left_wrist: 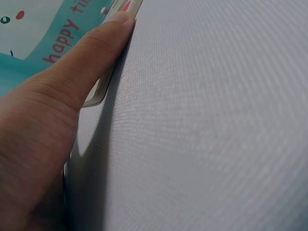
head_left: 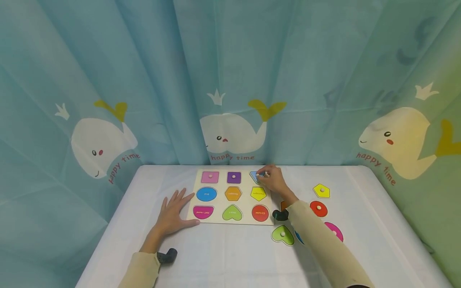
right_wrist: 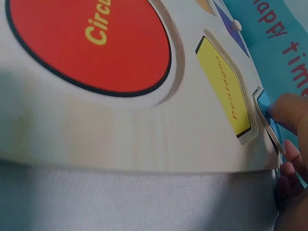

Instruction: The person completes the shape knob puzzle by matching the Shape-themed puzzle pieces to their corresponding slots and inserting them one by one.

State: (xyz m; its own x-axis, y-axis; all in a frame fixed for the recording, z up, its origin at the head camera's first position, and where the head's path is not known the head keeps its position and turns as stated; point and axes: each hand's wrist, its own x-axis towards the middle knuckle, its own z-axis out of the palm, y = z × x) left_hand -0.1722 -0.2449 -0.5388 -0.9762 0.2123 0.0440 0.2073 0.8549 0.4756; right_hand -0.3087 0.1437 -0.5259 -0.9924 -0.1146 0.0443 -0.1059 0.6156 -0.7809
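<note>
A pale wooden shape puzzle board (head_left: 222, 178) lies on the white table. My right hand (head_left: 275, 180) pinches a light blue triangle piece (head_left: 254, 176) at the board's far right corner. In the right wrist view this triangle sits slightly tilted over its recess, with the thumb against it. The left hand (head_left: 171, 216) is spread flat at the board's left side, its thumb and fingertips touching the edge. A pink rectangle (head_left: 206, 177) and a purple square (head_left: 231, 177), both knobbed, sit in the far row. Printed recesses show in the other rows, including the pentagon recess (right_wrist: 224, 89).
Right of the board lie a yellow pentagon (head_left: 321, 194), a red circle (head_left: 318, 212), a magenta half round (head_left: 336, 230) and a green heart (head_left: 279, 236). Orange (head_left: 283, 205) and blue (head_left: 298, 237) pieces are partly hidden by the right sleeve. A whale-print curtain (head_left: 230, 72) hangs behind the table.
</note>
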